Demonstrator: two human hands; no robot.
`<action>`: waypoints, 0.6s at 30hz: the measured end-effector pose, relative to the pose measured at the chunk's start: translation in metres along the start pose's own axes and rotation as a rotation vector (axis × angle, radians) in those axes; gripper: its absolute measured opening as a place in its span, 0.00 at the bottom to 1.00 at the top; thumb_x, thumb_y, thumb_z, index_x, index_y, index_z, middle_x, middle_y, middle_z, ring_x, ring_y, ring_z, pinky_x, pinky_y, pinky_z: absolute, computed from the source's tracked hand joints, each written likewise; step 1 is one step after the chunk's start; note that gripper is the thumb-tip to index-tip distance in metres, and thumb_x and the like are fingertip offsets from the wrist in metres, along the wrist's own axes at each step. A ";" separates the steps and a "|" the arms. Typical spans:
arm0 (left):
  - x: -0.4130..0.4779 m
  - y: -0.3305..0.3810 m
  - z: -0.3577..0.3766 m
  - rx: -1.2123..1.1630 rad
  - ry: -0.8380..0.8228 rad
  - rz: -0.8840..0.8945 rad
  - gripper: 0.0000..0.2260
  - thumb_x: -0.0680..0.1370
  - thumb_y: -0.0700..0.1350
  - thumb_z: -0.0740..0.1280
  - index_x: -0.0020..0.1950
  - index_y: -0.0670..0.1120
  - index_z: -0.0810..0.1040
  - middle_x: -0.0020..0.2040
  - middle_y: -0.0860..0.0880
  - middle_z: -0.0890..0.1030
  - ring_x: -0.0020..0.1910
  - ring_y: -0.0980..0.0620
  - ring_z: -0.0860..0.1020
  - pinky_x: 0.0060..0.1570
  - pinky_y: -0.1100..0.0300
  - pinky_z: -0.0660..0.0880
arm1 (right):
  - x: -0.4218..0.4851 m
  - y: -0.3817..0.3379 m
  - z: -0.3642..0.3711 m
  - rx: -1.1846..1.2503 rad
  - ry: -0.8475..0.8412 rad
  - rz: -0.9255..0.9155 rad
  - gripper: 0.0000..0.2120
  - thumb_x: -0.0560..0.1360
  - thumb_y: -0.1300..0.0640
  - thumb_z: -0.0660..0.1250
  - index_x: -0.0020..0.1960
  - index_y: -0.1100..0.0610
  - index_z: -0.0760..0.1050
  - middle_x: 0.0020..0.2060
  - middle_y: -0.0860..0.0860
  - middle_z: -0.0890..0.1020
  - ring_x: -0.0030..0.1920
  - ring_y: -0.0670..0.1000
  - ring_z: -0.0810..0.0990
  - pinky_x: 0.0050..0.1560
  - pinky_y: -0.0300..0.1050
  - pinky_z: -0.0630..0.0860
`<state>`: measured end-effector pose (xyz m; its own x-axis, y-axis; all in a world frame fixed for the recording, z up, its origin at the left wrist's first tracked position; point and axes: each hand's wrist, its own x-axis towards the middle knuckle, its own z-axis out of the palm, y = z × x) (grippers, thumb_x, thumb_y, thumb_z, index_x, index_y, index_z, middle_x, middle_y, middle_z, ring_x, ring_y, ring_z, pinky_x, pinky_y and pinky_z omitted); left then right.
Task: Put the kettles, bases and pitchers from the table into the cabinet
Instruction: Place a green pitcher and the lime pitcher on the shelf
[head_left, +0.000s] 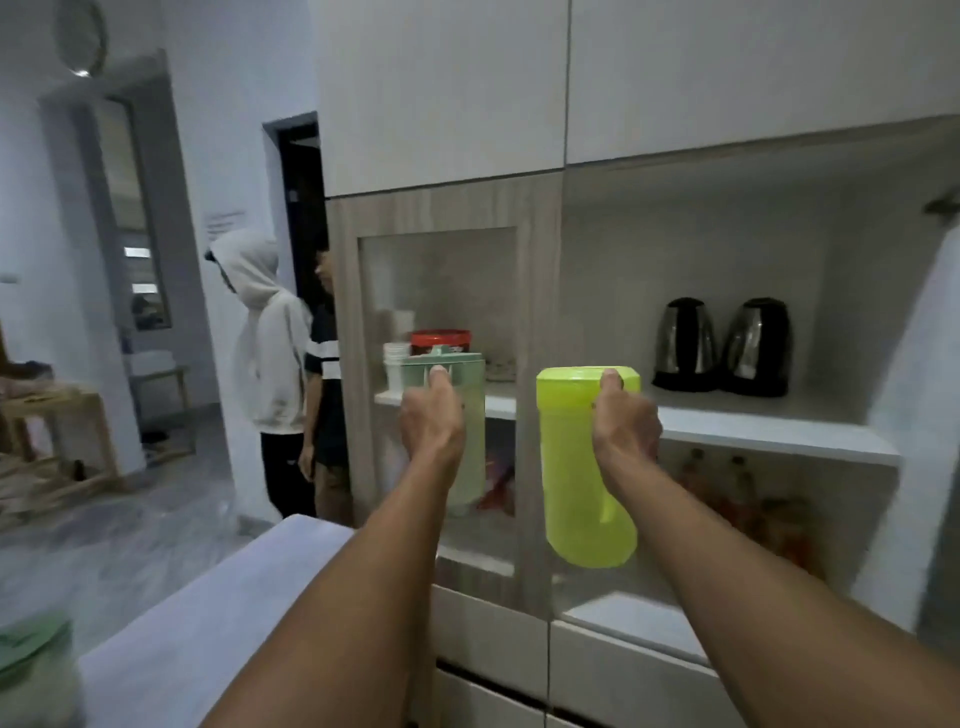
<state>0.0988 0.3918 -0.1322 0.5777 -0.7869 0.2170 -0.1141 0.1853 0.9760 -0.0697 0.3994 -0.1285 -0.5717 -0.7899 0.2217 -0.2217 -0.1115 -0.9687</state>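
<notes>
— Which step is this?

— Carrying, I'd say. The left hand (431, 415) is clamped on the handle of a pale green translucent plastic pitcher with a lid (465, 431); the right hand (626, 423) is closed round the handle of a bright lime-yellow plastic pitcher (582, 467). Both hang in the air in front of the wood-trimmed cabinet (441, 208).

— And the kettles?

— Two shiny steel kettles with black tops, on black bases (722, 345), already stand on the white cabinet shelf (769, 431) beyond and to the right of the right hand.

— So next?

— Probably lift the lime one onto that open shelf, in the free space beside the kettles. Behind the left hand there seems to be a glass door, so that pitcher likely has to go rightwards too.

— Anything inside the pitchers?

— Both look empty, though blur makes it uncertain. Behind the left hand sit a red-lidded jar (441, 340) and stacked white cups (395, 358); below the right hand, blurred bottles.

— Left on the table?

— Another green-lidded container (34, 654), down left of the left arm.
</notes>
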 end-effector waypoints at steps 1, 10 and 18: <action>-0.002 0.004 0.024 -0.022 -0.041 0.014 0.25 0.75 0.60 0.55 0.49 0.41 0.82 0.47 0.40 0.84 0.46 0.41 0.82 0.52 0.47 0.79 | 0.017 0.001 -0.014 0.003 0.053 -0.015 0.27 0.78 0.43 0.54 0.51 0.66 0.80 0.52 0.63 0.82 0.53 0.64 0.79 0.52 0.54 0.73; -0.018 0.025 0.230 -0.116 -0.207 0.095 0.21 0.81 0.55 0.55 0.43 0.42 0.79 0.41 0.44 0.80 0.39 0.45 0.77 0.44 0.50 0.76 | 0.177 0.001 -0.102 0.077 0.328 -0.135 0.24 0.77 0.46 0.55 0.44 0.64 0.79 0.44 0.61 0.81 0.46 0.61 0.79 0.44 0.49 0.70; 0.016 0.018 0.360 -0.180 -0.205 0.054 0.25 0.81 0.59 0.50 0.49 0.41 0.78 0.44 0.42 0.80 0.43 0.44 0.77 0.46 0.49 0.74 | 0.305 0.020 -0.105 0.106 0.334 -0.172 0.26 0.75 0.43 0.54 0.45 0.64 0.81 0.45 0.61 0.83 0.47 0.62 0.80 0.44 0.50 0.72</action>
<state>-0.1851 0.1703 -0.1047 0.3970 -0.8723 0.2855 0.0153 0.3173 0.9482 -0.3310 0.2196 -0.0687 -0.7626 -0.5168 0.3890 -0.2640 -0.3003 -0.9166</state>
